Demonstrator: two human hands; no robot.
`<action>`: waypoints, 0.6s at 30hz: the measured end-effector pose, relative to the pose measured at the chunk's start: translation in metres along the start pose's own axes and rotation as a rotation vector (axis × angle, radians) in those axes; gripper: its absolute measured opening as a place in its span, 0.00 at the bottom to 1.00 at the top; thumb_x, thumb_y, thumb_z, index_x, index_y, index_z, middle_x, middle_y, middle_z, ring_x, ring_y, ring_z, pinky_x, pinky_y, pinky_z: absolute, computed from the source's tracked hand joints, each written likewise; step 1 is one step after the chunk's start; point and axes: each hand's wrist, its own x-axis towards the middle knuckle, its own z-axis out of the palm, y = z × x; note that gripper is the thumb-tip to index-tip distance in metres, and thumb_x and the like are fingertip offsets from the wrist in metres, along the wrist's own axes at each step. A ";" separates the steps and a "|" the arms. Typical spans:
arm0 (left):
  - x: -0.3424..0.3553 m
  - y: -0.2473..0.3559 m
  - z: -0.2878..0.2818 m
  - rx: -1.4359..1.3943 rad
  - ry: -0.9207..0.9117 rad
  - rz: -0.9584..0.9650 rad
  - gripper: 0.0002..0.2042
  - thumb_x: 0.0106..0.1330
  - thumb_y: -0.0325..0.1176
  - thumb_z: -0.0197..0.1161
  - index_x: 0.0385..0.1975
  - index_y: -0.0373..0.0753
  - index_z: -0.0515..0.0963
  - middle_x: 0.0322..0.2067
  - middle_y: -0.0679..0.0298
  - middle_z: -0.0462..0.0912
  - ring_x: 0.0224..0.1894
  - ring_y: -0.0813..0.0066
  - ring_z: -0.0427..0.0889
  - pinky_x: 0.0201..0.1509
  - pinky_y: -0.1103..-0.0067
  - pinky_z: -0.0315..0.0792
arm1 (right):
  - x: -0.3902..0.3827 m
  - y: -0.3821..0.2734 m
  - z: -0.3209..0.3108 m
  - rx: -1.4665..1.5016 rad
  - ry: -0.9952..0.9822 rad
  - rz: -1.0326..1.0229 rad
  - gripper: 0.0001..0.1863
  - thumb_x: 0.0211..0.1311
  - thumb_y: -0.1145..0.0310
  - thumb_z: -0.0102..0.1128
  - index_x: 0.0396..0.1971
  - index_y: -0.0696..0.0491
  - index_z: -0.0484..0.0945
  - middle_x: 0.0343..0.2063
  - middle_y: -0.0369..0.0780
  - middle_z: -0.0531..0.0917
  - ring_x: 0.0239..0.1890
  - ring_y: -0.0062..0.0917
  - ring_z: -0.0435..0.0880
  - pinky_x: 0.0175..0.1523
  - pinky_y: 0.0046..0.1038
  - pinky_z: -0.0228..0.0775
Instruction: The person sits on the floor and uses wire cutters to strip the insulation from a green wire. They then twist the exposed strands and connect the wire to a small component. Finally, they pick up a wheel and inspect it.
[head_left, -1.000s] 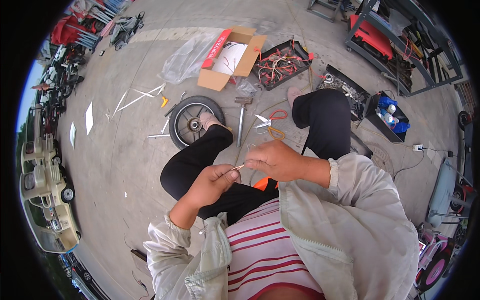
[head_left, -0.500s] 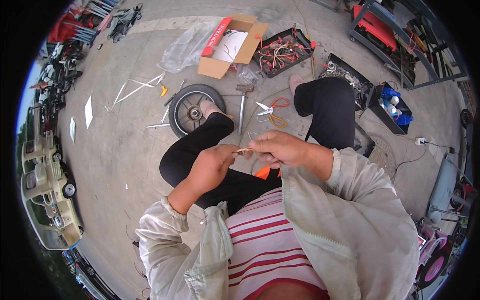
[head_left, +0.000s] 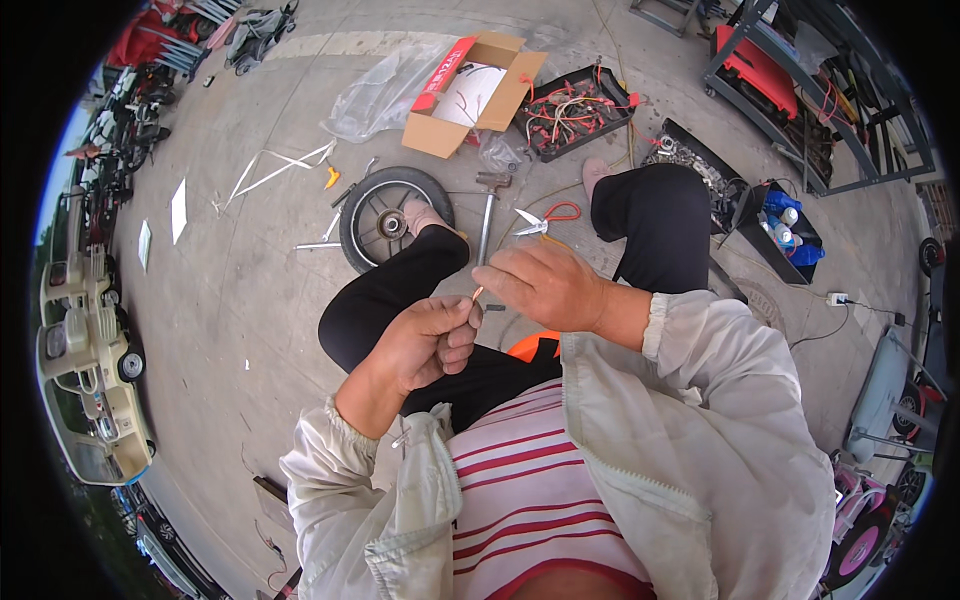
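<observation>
Above my lap, a thin copper-coloured strand point(head_left: 477, 292), which looks like a wire end, shows between my two hands. My left hand point(head_left: 428, 345) pinches its lower part between thumb and curled fingers. Just above and to the right, my right hand point(head_left: 542, 284) is closed over the upper end, its back partly hiding the fingertips. Beyond them lie scissors point(head_left: 541, 220) with red handles, partly covered by my right hand. A hammer point(head_left: 487, 213) lies left of the scissors. My foot touches a small wheel with a black tyre point(head_left: 352, 218).
Farther out stand an open cardboard box point(head_left: 434, 137), a black tray of tangled wires point(head_left: 567, 148), a tray of metal parts point(head_left: 686, 148) and a black bin of bottles point(head_left: 797, 251). A metal rack point(head_left: 715, 65) is at the far right. An orange object point(head_left: 530, 346) sits between my legs.
My right hand has shifted left and turned over the strand, now hiding more of the scissors. My left hand has rotated, showing its curled fingers. The strand went from nearly level to steeply tilted.
</observation>
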 end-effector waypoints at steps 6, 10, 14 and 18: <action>0.003 0.000 -0.005 1.930 0.468 1.124 0.03 0.59 0.29 0.60 0.31 0.39 0.76 0.20 0.67 0.71 0.23 0.73 0.74 0.27 0.76 0.70 | 0.007 -0.008 0.000 0.863 -0.416 0.802 0.11 0.63 0.66 0.56 0.39 0.58 0.77 0.22 0.34 0.74 0.22 0.20 0.71 0.27 0.23 0.63; -0.002 0.012 0.000 2.183 0.237 1.577 0.10 0.48 0.28 0.62 0.32 0.38 0.78 0.27 0.65 0.77 0.30 0.69 0.78 0.34 0.73 0.74 | 0.002 -0.003 -0.005 1.251 -0.471 1.093 0.14 0.69 0.61 0.52 0.39 0.58 0.76 0.20 0.33 0.74 0.19 0.17 0.70 0.26 0.21 0.63; 0.009 0.008 -0.008 1.506 0.391 0.752 0.04 0.62 0.29 0.60 0.32 0.35 0.78 0.20 0.64 0.73 0.25 0.71 0.76 0.30 0.76 0.72 | -0.003 0.008 -0.009 1.290 -0.389 1.008 0.18 0.72 0.56 0.48 0.43 0.57 0.75 0.22 0.35 0.76 0.18 0.17 0.72 0.28 0.21 0.66; 0.010 0.013 -0.024 0.306 0.229 0.176 0.12 0.71 0.36 0.55 0.29 0.34 0.77 0.15 0.70 0.69 0.18 0.80 0.69 0.24 0.81 0.66 | 0.019 0.013 -0.012 -0.065 -0.033 0.206 0.22 0.56 0.57 0.64 0.48 0.51 0.76 0.34 0.38 0.80 0.41 0.29 0.79 0.40 0.29 0.73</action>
